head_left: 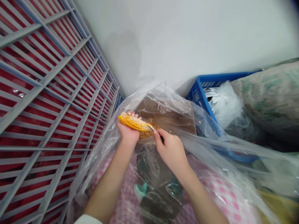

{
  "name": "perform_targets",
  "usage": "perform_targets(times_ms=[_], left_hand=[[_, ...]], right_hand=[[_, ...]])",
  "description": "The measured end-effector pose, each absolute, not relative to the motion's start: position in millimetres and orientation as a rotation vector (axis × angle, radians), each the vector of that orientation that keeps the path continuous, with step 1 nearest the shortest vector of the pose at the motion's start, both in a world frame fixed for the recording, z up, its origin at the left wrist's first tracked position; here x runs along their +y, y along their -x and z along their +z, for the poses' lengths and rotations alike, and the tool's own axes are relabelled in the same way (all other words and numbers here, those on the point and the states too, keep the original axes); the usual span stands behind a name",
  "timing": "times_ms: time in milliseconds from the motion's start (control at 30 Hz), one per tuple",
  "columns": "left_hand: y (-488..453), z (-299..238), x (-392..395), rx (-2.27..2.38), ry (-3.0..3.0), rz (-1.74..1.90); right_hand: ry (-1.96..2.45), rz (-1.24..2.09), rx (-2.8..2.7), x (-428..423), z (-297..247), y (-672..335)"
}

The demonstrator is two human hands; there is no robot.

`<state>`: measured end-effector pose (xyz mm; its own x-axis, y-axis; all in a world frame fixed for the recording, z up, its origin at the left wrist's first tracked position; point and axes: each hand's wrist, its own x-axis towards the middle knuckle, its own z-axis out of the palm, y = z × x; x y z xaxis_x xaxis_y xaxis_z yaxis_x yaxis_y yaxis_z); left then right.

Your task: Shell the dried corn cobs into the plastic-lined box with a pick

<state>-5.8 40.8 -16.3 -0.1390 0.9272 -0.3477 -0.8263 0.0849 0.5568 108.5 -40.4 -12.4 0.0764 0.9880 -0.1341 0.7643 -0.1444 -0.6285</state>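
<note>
Figure: my left hand (127,132) cradles a corn cob piece (133,122), fingers curled beneath; my right hand (171,151) pinches a thin dark pick (151,128) against its kernels, just above brown seeds (148,133).

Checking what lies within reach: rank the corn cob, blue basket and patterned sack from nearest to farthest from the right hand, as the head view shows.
1. Corn cob: left of the right hand, touched by its thin tool.
2. Blue basket: ahead, to the right.
3. Patterned sack: far right, past the basket.
</note>
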Motion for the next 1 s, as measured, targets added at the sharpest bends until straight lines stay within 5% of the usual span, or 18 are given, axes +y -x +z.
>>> perform_targets(times_ms=[400,633,1000], left_hand=[[-0.9,-16.2,39.2,0.833,-0.288,1.435],[3.2,-16.4,37.9,0.713,-0.221,1.514],[-3.3,-14.1,35.3,0.751,-0.088,1.250]], right_hand=[[2.086,0.636,-1.804,-41.4,-15.3,-105.1],[1.618,1.271,-1.280,-37.7,-23.8,-101.9],[1.775,0.887,-1.378,-33.6,-13.4,-116.0]])
